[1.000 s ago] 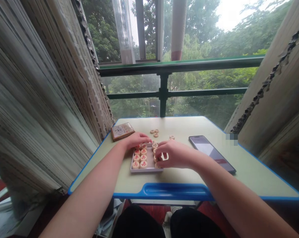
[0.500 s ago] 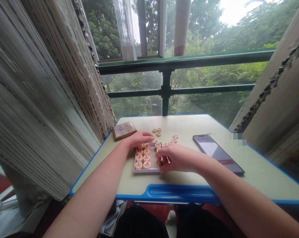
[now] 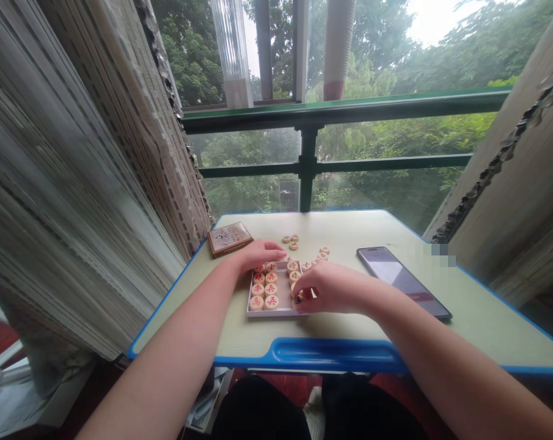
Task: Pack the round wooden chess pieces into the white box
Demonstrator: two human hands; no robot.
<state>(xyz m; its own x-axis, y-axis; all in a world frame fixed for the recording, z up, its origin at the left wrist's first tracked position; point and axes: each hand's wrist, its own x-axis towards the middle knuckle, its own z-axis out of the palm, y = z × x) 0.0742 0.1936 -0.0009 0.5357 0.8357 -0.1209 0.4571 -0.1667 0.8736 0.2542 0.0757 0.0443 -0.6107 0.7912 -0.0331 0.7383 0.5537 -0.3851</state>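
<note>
A shallow grey tray lies near the desk's front edge, filled with round wooden chess pieces marked in red. My left hand rests at the tray's far left corner, fingers stretched flat toward the right. My right hand sits over the tray's right side, fingers curled and pinched on a piece at the tray's near right corner. Loose pieces lie on the desk beyond the tray, with a few more just past my right hand.
A small cream desk with a blue rim and a blue pen groove stands against a green window railing. A patterned box lid sits at back left, a dark phone at right. Curtains hang close on both sides.
My right hand moved from the tray's middle right toward its near right corner. The view shifted slightly. My left hand stayed at the tray's far corner.
</note>
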